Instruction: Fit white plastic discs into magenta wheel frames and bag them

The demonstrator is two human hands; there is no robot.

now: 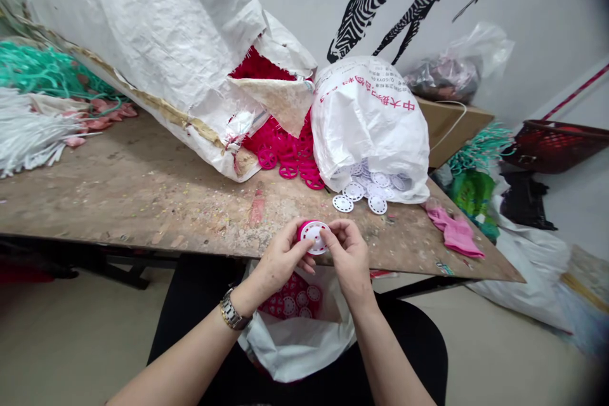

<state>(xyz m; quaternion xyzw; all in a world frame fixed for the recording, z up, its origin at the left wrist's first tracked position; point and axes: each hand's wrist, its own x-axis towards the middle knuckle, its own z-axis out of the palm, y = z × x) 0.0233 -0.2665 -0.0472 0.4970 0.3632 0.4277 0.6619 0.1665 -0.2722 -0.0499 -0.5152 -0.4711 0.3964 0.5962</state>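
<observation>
Between both hands, at the table's front edge, is a small wheel (314,238) with a white slotted disc face and a magenta plastic rim behind it. My left hand (288,250) grips it from the left, thumb on the white face. From the right, my right hand (347,250) pinches it, thumb also on the face. Below the hands an open white sack (299,349) sits at my lap, with several magenta-and-white wheels (292,301) inside. Loose white discs (353,191) spill from a white bag (371,120). Magenta plastic wheel parts (288,168) lie beside them.
A large torn white sack (157,32) leans across the worn wooden table (143,203). White strips (33,127) and teal cords (47,70) lie at the left. A pink cloth piece (454,228) rests near the right edge, and a cardboard box (451,130) stands behind.
</observation>
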